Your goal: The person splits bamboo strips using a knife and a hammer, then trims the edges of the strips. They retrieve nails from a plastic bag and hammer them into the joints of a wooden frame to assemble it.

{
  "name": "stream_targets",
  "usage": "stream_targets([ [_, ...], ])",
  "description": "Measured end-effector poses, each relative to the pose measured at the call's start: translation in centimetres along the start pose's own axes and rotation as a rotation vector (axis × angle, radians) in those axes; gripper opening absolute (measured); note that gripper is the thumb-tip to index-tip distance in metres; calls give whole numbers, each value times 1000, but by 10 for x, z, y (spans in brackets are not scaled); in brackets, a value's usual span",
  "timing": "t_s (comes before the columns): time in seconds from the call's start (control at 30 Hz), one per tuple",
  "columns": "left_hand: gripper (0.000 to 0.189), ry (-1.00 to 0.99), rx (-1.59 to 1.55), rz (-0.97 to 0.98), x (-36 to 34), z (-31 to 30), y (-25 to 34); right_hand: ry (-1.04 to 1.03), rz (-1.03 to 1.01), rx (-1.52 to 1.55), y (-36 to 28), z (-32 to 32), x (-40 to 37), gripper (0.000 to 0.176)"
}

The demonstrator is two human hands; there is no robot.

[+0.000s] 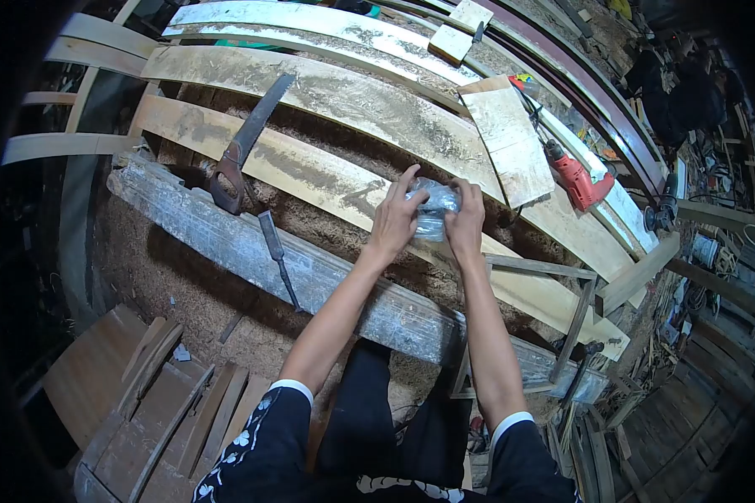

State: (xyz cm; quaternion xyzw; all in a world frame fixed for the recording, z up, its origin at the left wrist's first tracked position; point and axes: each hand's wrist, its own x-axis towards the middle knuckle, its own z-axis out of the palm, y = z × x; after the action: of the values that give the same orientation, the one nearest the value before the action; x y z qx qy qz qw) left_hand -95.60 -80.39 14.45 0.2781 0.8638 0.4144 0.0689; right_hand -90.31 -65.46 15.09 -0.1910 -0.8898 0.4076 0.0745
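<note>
A crinkled clear plastic packet [432, 225] rests over a pale plank, between my two hands. What it contains cannot be made out. My left hand [396, 220] is closed on its left side, with the fingers bent over the top. On the opposite side my right hand [468, 216] grips it, thumb against the plastic. To the left, a handsaw [247, 142] with a wooden handle lies across the planks. A chisel [278, 256] lies on the worn grey beam [226, 230] nearer my body.
At the right lie a red power drill [577, 178] and a flat wooden board [508, 138]. An angle grinder [664, 205] is farther right. A thin wooden frame [575, 323] leans by my right forearm. Sawdust covers the ground, and wood pieces [184, 411] lie at lower left.
</note>
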Motion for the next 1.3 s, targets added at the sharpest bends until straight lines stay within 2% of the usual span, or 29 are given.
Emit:
stream_targets([
  [0.1, 47, 27, -73, -45, -2, -12, 3, -32, 46, -74, -9, -8, -3, 48],
  [0.17, 44, 85, -42, -79, -3, -10, -10, -141, -43, -105, -25, -17, -6, 47],
  [0.2, 44, 66, -4, -93, -4, -10, -14, -112, -166, -213, -26, -17, -6, 50],
  [0.23, 44, 49, 30, -102, -4, -10, -17, -114, -168, -214, -19, -14, -5, 50],
  [0.27, 46, -51, 29, -120, -7, -6, -23, -130, -188, -205, -5, -8, -3, 50],
  [0.3, 46, -49, 28, -117, -9, 2, -25, -145, -211, -195, 7, -1, -2, 49],
  [0.33, 46, -11, -22, -148, -9, 7, -23, -255, -88, -28, 8, 4, 0, 45],
  [0.43, 41, 64, -69, -158, -2, 12, -13, -158, -57, -102, 6, 4, 4, 39],
  [0.47, 39, 40, -97, -138, -2, 10, -8, -71, -39, -89, 4, 3, 5, 34],
  [0.53, 37, 11, -124, -119, -6, 8, -2, -71, -28, -67, 11, 2, 7, 33],
  [0.6, 37, 23, -197, -199, -11, 8, 4, -31, -23, -19, 11, 6, 5, 29],
  [0.77, 43, -102, -151, -283, -16, -7, 7, -80, 59, 15, -7, -5, -10, 32],
  [0.83, 44, -143, -111, -310, -17, -9, 1, -54, -252, -440, -14, -11, -14, 37],
  [0.9, 46, -62, 3, -151, -19, 0, -11, 1, -278, -484, 4, 3, -15, 37],
  [0.97, 46, -49, -1, -136, -18, 8, -11, -149, -91, -14, 21, 13, -11, 38],
  [1.03, 45, 75, -110, -169, -18, 16, -8, -141, -84, -37, 15, 12, -8, 35],
  [1.07, 45, 78, -109, -168, -17, 18, -10, -97, -94, -1, 16, 15, -4, 31],
  [1.13, 44, 32, -327, -315, -13, 19, -8, -55, -103, 29, 8, 12, -1, 28],
  [1.2, 44, 4, -305, -295, -15, 17, -4, 52, 21, 90, -5, 11, -5, 23],
  [1.23, 43, -22, -279, -274, -16, 14, -2, 52, 21, 87, -11, 9, -8, 23],
  [1.3, 43, -35, -268, -255, -23, 4, 1, 67, 194, 140, -18, 2, -22, 23],
])
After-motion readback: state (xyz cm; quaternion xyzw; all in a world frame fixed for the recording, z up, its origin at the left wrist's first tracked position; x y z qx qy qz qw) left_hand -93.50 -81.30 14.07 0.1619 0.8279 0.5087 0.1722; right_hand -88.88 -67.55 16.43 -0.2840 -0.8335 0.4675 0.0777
